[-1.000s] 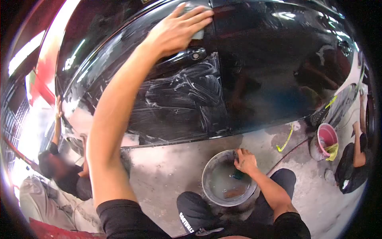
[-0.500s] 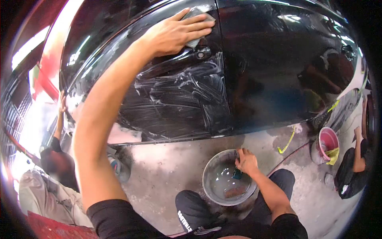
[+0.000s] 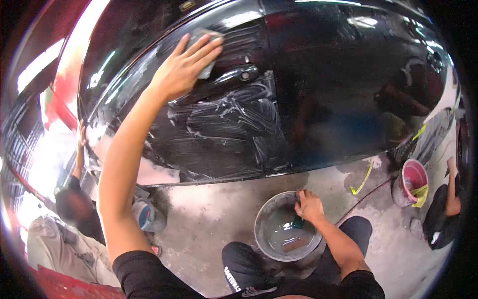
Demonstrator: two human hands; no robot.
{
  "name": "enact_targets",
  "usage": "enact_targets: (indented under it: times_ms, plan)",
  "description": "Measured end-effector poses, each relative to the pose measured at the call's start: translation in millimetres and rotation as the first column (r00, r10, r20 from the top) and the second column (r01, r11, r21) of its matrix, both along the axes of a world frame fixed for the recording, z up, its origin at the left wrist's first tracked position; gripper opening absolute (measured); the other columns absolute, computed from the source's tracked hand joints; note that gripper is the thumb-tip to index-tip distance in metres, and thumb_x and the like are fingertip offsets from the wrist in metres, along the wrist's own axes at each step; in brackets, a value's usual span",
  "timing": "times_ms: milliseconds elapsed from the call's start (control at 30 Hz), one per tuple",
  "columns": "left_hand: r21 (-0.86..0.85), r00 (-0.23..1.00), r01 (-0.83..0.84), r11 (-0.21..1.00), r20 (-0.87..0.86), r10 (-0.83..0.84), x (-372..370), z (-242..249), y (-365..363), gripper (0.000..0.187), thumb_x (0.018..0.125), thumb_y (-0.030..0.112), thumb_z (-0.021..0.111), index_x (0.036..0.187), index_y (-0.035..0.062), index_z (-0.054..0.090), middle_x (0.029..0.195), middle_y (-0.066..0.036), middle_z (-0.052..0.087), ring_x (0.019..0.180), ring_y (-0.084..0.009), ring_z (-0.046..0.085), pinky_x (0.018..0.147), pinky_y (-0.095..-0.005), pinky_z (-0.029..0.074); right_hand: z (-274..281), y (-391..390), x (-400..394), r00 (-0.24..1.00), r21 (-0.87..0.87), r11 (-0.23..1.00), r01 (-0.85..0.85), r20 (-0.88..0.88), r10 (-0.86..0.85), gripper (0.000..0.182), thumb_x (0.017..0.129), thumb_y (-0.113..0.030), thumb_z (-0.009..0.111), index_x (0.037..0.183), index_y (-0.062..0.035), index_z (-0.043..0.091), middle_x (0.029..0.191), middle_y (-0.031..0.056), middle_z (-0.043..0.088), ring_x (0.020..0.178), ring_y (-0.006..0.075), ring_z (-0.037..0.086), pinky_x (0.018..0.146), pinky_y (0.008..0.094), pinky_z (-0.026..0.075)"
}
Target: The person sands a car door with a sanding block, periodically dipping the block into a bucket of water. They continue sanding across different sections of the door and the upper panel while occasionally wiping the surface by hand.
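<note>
My left hand [image 3: 186, 70] lies with its fingers stretched over a grey sheet of sandpaper [image 3: 208, 71], pressing it to the upper part of a black car door [image 3: 209, 154]. Just right of that hand is the door handle [image 3: 226, 82], and whitish smears streak the paint below it. Down at a round grey basin of cloudy water [image 3: 260, 244], my right hand [image 3: 309, 206] curls at the right rim. A dark green block [image 3: 298, 222] shows under its fingers, partly covered. In the water rests a brownish block [image 3: 296, 244].
At left, a person [image 3: 74, 204] crouches with one hand up at the car, near a grey bucket [image 3: 152, 219]. A pink bucket [image 3: 416, 177] with a yellow cloth [image 3: 421, 194] stands at right beside another person [image 3: 438, 219]. Yellow tape [image 3: 362, 180] lies on the concrete floor.
My left hand has slid left and slightly down along the door with the sandpaper, uncovering whitish streaks above the handle. My right hand stays at the basin's rim.
</note>
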State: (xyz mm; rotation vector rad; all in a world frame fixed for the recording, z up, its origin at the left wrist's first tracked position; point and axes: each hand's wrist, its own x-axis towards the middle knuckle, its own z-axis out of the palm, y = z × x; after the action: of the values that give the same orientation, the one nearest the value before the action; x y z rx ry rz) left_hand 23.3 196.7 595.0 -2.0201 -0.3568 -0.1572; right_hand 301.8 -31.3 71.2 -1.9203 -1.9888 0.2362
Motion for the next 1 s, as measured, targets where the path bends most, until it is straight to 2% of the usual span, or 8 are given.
enact_targets:
  times_ms: [100,233,333,433,633,733,833,1000]
  plan:
    - [0.039,0.996,-0.061,0.997,0.064,0.058,9,-7,6,0.076,0.091,0.002,0.051,0.165,0.0105,0.039,0.175,-0.004,0.032,0.163,-0.0231,0.025,0.134,-0.0540,0.017,-1,-4,-1,1.000,-0.008,1.000,0.015,0.010,-0.015,0.052,0.090,-0.029,0.070,0.133,-0.0038,0.057,0.120,0.0208,0.066,0.110,0.0391,0.068,0.094,0.0498,0.057]
    - [0.085,0.978,0.180,0.980,0.093,-0.188,83,4,5,0.078,0.088,0.002,0.056,0.164,0.0113,0.040,0.174,-0.003,0.036,0.161,-0.0235,0.031,0.133,-0.0573,0.019,2,-5,-1,0.999,0.008,1.000,-0.013,0.042,0.012,0.055,0.089,-0.030,0.071,0.136,-0.0048,0.057,0.121,0.0194,0.066,0.112,0.0380,0.067,0.097,0.0476,0.055]
    - [0.046,0.983,0.163,0.986,0.074,-0.166,58,3,3,0.079,0.089,0.002,0.055,0.165,0.0142,0.040,0.174,-0.001,0.036,0.162,-0.0225,0.029,0.133,-0.0577,0.017,-2,-4,-1,0.999,0.044,0.999,-0.012,0.035,0.011,0.052,0.090,-0.029,0.071,0.134,-0.0051,0.058,0.120,0.0194,0.066,0.111,0.0381,0.067,0.095,0.0479,0.055]
    - [0.046,0.997,-0.054,0.997,0.061,0.051,5,-6,10,0.080,0.090,0.000,0.053,0.166,0.0169,0.039,0.176,0.002,0.031,0.164,-0.0200,0.024,0.134,-0.0573,0.014,-5,-3,-1,1.000,-0.001,1.000,-0.008,-0.012,0.008,0.054,0.089,-0.028,0.068,0.137,-0.0040,0.056,0.121,0.0237,0.068,0.111,0.0410,0.068,0.094,0.0509,0.057]
    - [-0.022,0.981,0.177,0.984,0.082,-0.174,79,3,6,0.080,0.087,0.003,0.056,0.165,0.0130,0.039,0.176,-0.001,0.030,0.164,-0.0225,0.023,0.134,-0.0581,0.016,-2,-3,-2,0.998,0.056,0.998,-0.004,0.057,0.001,0.057,0.088,-0.028,0.070,0.139,-0.0040,0.057,0.119,0.0231,0.068,0.108,0.0410,0.069,0.091,0.0506,0.058]
    - [-0.020,0.985,0.167,0.986,0.055,-0.165,55,2,6,0.080,0.088,0.002,0.056,0.165,0.0135,0.040,0.177,0.000,0.030,0.164,-0.0214,0.022,0.134,-0.0581,0.015,-1,-3,-3,1.000,0.068,0.998,-0.001,0.009,0.000,0.051,0.087,-0.026,0.072,0.131,-0.0043,0.057,0.115,0.0202,0.067,0.107,0.0393,0.068,0.093,0.0498,0.057]
    - [0.013,0.994,-0.061,0.998,0.090,0.059,2,-10,8,0.081,0.087,0.000,0.055,0.166,0.0145,0.039,0.178,0.000,0.027,0.165,-0.0206,0.020,0.134,-0.0577,0.014,-4,-3,-2,1.000,0.014,1.000,-0.001,-0.005,0.001,0.053,0.088,-0.027,0.072,0.133,-0.0039,0.057,0.119,0.0207,0.066,0.106,0.0394,0.069,0.092,0.0494,0.057]
    - [0.031,0.986,0.107,0.994,0.124,-0.110,67,-7,8,0.081,0.086,0.001,0.055,0.165,0.0131,0.040,0.176,-0.002,0.031,0.165,-0.0220,0.021,0.134,-0.0572,0.016,-2,-2,-3,0.997,0.060,0.998,-0.010,0.071,0.006,0.058,0.088,-0.027,0.071,0.139,-0.0038,0.056,0.120,0.0217,0.067,0.107,0.0397,0.069,0.092,0.0492,0.057]
